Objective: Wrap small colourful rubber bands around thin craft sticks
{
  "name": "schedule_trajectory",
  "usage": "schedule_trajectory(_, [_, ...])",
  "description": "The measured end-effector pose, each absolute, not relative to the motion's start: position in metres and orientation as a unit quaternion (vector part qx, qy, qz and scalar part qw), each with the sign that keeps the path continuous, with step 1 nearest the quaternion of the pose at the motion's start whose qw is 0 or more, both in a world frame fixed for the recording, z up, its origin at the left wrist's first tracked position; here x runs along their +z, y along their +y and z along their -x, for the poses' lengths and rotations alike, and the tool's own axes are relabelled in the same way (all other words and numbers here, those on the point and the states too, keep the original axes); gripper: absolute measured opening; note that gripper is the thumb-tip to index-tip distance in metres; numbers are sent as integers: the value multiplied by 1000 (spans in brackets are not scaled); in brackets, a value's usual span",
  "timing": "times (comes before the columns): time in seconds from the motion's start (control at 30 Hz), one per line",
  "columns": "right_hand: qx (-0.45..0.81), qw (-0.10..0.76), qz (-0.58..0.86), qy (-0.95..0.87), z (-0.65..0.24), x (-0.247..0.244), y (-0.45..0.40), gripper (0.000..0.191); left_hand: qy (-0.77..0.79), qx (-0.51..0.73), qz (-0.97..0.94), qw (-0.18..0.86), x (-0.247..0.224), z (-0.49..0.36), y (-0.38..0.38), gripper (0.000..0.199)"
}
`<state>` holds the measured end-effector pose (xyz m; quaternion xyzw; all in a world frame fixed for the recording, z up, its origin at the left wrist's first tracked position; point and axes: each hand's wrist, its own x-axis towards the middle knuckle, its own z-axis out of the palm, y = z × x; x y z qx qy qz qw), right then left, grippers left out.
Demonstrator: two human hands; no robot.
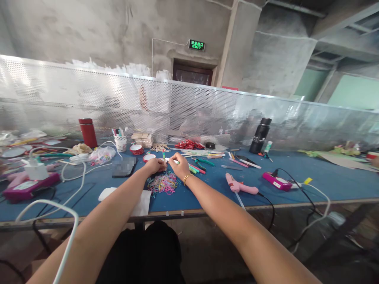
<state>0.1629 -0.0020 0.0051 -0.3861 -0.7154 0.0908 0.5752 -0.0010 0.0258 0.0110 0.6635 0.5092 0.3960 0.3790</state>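
Note:
Near the middle of the blue table, my left hand (156,166) is closed around a small upright stick (164,154) with green and red on it. Just to its right, my right hand (179,165) grips a white and green marker (174,161), its tip close to the stick. Below both hands lies a loose pile of colourful rubber bands (164,183). A round red-rimmed piece (149,157) rests behind my left hand. Several markers (196,169) and green-handled pliers (204,162) lie right of my right hand.
A pink glue gun (241,186) and a purple power strip (276,181) lie to the right, a black bottle (260,135) behind. On the left are a phone (124,167), a pen cup (120,142), a red bottle (88,133) and white cables (84,172). A perforated metal screen (189,108) borders the back.

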Motion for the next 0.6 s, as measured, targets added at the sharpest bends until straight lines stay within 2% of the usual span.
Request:
schedule_trajectory(0.3, [92,565,408,-711,-165,6,-3,14,500,404,-670,371,6,2,27,26])
schedule_trajectory(0.6, [93,562,389,-724,-163,5,-5,14,507,401,-678,350,7,2,26,20])
